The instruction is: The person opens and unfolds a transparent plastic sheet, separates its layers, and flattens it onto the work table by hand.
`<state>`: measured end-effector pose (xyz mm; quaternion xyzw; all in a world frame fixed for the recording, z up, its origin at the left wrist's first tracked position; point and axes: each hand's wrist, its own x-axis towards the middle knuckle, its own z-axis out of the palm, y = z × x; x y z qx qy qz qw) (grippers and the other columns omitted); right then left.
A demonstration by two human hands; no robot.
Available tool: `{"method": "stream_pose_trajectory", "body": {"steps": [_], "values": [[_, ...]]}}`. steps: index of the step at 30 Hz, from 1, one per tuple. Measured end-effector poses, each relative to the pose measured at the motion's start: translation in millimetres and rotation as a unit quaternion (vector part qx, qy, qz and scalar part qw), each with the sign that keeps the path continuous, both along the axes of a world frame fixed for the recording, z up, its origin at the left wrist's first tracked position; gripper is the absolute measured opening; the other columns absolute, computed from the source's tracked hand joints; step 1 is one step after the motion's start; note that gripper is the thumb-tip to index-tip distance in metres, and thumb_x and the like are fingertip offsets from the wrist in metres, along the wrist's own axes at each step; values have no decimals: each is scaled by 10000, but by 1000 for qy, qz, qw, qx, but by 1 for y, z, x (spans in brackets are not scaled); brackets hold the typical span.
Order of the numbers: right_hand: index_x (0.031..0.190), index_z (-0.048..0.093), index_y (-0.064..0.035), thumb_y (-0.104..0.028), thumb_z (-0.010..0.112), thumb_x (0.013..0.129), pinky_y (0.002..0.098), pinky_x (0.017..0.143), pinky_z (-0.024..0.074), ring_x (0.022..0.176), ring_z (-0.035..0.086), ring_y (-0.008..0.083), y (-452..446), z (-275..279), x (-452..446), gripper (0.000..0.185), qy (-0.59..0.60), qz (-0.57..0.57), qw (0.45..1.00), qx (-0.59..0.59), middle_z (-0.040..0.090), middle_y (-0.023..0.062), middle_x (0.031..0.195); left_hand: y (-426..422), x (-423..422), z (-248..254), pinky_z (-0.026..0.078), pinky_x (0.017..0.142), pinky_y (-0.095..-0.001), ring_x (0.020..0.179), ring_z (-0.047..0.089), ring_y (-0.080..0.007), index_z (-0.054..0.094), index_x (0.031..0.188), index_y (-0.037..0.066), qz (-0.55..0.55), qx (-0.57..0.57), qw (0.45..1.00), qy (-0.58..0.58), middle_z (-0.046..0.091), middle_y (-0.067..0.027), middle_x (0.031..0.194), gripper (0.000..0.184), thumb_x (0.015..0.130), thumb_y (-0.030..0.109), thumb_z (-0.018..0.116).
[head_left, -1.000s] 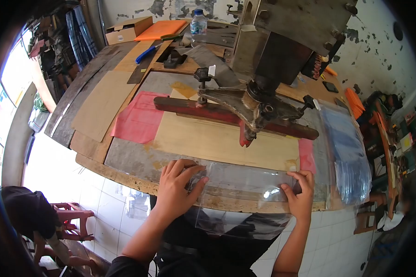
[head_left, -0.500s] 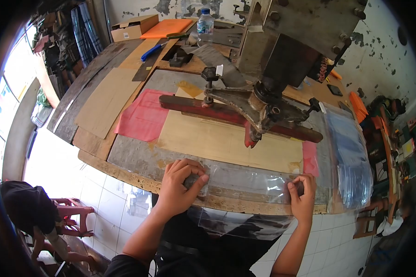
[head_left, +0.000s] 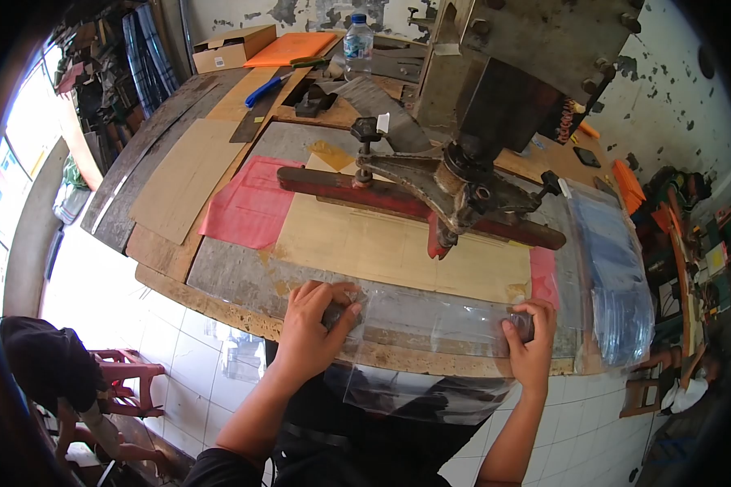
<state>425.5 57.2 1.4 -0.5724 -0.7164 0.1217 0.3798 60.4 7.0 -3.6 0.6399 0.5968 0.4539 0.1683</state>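
A clear plastic sheet (head_left: 443, 331) is stretched between my two hands at the table's front edge, its lower part hanging over the edge before my dark clothing. My left hand (head_left: 313, 329) pinches its left side between thumb and curled fingers. On the other side, my right hand (head_left: 531, 341) grips it with the thumb in front and fingers behind. Just beyond lies a cream-coloured sheet (head_left: 382, 252) over pink material (head_left: 248, 207) on the grey press bed (head_left: 227, 264). A red press bar (head_left: 333, 185) hangs above the cream sheet.
A stack of clear bluish plastic sheets (head_left: 621, 300) lies at the right. Brown board (head_left: 179, 178), a blue-handled cutter (head_left: 261, 91), a water bottle (head_left: 358, 47) and a cardboard box (head_left: 234, 49) are further back. A person in dark clothing (head_left: 49, 361) is low at the left.
Both hands keep their grip and stay nearly in place. The plastic sheet's hanging part and reflections have shifted slightly.
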Motion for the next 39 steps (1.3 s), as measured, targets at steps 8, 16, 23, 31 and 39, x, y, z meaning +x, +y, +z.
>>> {"method": "stream_pose_trajectory", "body": {"steps": [8, 16, 23, 31, 39], "values": [[990, 794, -96, -195, 826, 929, 461, 1115, 397, 1233, 585, 295, -1, 2, 4, 120, -56, 20, 998, 3, 668, 40, 1208, 1, 6, -2, 425, 1055, -475, 998, 632, -262, 773, 1213, 171, 28, 56, 989, 135, 680, -28, 927, 332, 891, 92, 749], [997, 807, -95, -211, 817, 944, 452, 1118, 392, 1234, 589, 283, -1, 2, 4, 127, -58, 17, 998, -1, 681, 25, 1195, -5, 8, -2, 425, 1059, -514, 1017, 598, -255, 823, 1228, 214, 11, 74, 968, 239, 608, -14, 980, 422, 832, 79, 766], [994, 813, -95, -208, 819, 941, 454, 1101, 402, 1216, 597, 282, 0, 1, 5, 124, -59, 19, 998, 2, 683, 25, 1188, -6, 8, -1, 415, 1060, -529, 1034, 586, -240, 811, 1280, 230, 1, 63, 958, 279, 592, -1, 999, 474, 824, 100, 791], [1003, 821, -101, -208, 813, 946, 457, 1090, 409, 1209, 606, 283, -1, 1, 8, 121, -61, 23, 998, 4, 687, 25, 1184, -4, 3, 7, 416, 1043, -487, 1011, 601, -241, 844, 1235, 216, -18, 34, 963, 267, 605, -16, 987, 448, 818, 66, 784], [1009, 822, -101, -192, 816, 941, 446, 1080, 422, 1205, 611, 272, -1, 2, 8, 114, -51, 21, 998, 9, 692, 22, 1190, -6, 6, 12, 410, 1045, -482, 1033, 591, -269, 837, 1251, 193, -27, 32, 962, 270, 593, -43, 999, 455, 824, 58, 757]]}}
